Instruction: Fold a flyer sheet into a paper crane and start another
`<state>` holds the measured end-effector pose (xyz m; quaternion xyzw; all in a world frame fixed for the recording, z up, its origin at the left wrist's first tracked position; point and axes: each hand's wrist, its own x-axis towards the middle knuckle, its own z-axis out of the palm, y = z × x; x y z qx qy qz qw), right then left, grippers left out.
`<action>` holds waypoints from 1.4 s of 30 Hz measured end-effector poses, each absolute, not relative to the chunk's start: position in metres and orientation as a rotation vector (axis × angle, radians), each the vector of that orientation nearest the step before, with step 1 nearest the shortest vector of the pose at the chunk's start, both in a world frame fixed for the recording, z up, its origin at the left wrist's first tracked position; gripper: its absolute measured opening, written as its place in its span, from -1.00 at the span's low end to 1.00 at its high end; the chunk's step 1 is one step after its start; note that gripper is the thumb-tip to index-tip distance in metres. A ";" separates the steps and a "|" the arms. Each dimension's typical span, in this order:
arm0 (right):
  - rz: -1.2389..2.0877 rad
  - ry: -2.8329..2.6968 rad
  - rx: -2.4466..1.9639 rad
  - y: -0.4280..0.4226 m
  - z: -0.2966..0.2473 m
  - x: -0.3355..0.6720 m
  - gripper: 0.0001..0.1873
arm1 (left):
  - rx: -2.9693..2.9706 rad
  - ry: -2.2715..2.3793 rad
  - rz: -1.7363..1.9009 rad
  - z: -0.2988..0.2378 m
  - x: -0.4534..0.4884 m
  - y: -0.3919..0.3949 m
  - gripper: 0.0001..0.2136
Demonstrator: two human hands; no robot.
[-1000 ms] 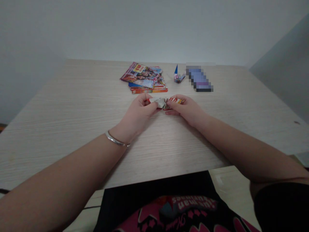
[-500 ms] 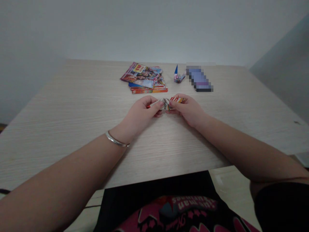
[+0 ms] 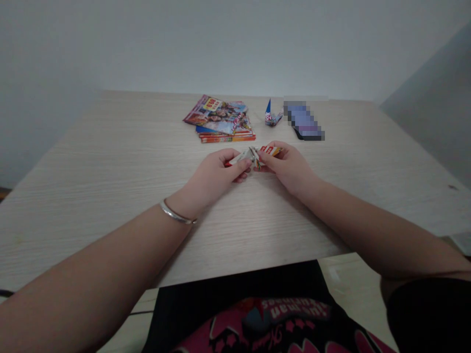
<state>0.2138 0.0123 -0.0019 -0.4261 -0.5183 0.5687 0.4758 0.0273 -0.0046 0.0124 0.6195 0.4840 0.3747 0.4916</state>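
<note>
Between both hands is a small piece of folded paper (image 3: 243, 156), pale in the middle with red and orange print toward its ends. My left hand (image 3: 220, 169) pinches its left part, thumb on top and fingers curled beneath. On the right part, my right hand (image 3: 286, 164) grips in the same way, its thumb close to the creased centre. The fingers hide much of the paper's underside. Beyond the hands stands a folded paper figure (image 3: 273, 117) with a pointed blue tip, looking like an origami crane.
A stack of colourful printed leaflets (image 3: 221, 115) lies past my left hand. Right of the paper figure is a pixelated phone-like object (image 3: 305, 120). The pale wooden table (image 3: 110, 147) meets a wall at the back; its near edge is by my lap.
My left hand has shifted slightly downward and its thumb has moved along the paper, so more of the pale surface shows. The right hand stays nearly in place, still gripping.
</note>
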 end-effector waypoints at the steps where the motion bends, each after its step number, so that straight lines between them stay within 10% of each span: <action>1: 1.379 -1.269 -1.055 0.012 -0.001 0.213 -0.50 | 1.563 1.199 0.922 0.014 0.027 -0.005 -0.82; 42: 1.947 -0.783 -0.956 0.011 0.009 0.218 -0.80 | 0.842 0.721 1.011 0.006 0.027 -0.002 -0.91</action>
